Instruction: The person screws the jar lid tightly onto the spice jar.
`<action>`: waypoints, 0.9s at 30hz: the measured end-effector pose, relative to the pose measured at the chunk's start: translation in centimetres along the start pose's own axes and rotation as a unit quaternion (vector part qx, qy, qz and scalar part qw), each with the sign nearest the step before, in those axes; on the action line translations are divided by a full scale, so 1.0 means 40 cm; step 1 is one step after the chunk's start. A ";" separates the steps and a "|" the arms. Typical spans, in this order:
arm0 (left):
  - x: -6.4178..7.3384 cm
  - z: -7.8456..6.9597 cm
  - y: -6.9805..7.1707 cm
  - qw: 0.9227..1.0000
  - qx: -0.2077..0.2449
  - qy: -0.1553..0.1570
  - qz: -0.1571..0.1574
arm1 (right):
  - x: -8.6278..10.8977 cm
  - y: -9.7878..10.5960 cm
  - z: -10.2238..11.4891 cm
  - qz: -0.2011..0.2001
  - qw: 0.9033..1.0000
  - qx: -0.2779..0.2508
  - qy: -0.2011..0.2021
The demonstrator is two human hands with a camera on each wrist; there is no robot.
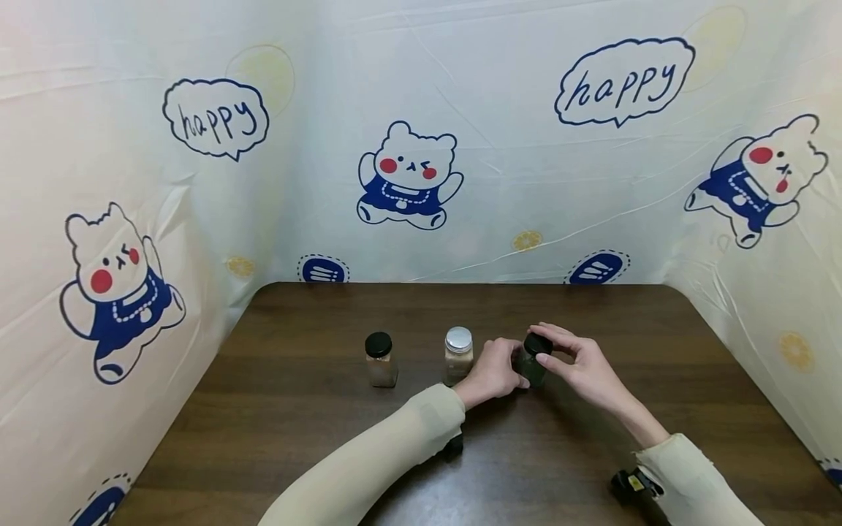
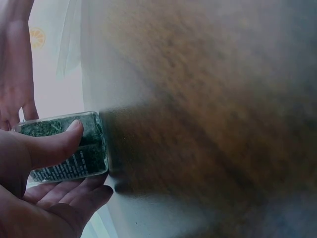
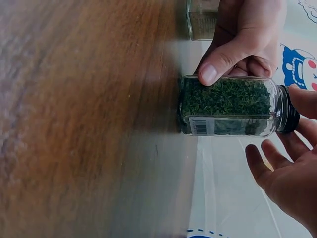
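A clear glass jar of dried green herb flakes stands upright on the table at the right of the middle. My left hand grips its body low down, with the thumb along one side and the other fingers behind. From the right, my right hand pinches the jar's black lid between thumb and fingers. The lid sits on the jar's neck. In the right wrist view, a barcode label shows near the base.
Close to the left hand stands a jar with a silver lid. Farther left is a jar with a black lid and tan contents. The brown wooden table meets a printed cloth at the back and sides.
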State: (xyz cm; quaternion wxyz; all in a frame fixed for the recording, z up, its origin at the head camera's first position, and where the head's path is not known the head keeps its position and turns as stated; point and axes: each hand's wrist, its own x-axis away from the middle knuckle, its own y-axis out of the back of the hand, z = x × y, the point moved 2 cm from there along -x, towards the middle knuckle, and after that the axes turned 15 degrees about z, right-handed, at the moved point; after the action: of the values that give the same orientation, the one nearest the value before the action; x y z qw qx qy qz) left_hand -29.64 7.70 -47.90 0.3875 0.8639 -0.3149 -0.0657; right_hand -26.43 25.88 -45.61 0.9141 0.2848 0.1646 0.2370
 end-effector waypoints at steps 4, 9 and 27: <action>-0.001 -0.001 0.001 1.000 -0.001 0.002 -0.001 | 0.001 -0.004 0.009 -0.012 1.000 0.009 -0.014; -0.002 -0.002 0.001 1.000 -0.001 0.003 -0.001 | -0.001 -0.008 0.021 -0.025 1.000 0.010 -0.012; -0.001 -0.002 0.002 1.000 -0.004 0.005 0.004 | 0.002 -0.007 0.027 -0.019 0.999 0.016 -0.026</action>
State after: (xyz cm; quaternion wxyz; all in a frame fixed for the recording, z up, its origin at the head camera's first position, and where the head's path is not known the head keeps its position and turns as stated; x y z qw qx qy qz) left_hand -29.69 7.75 -47.81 0.3928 0.8616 -0.3157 -0.0610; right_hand -25.79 25.25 -44.95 0.9179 0.3021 0.1496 0.2093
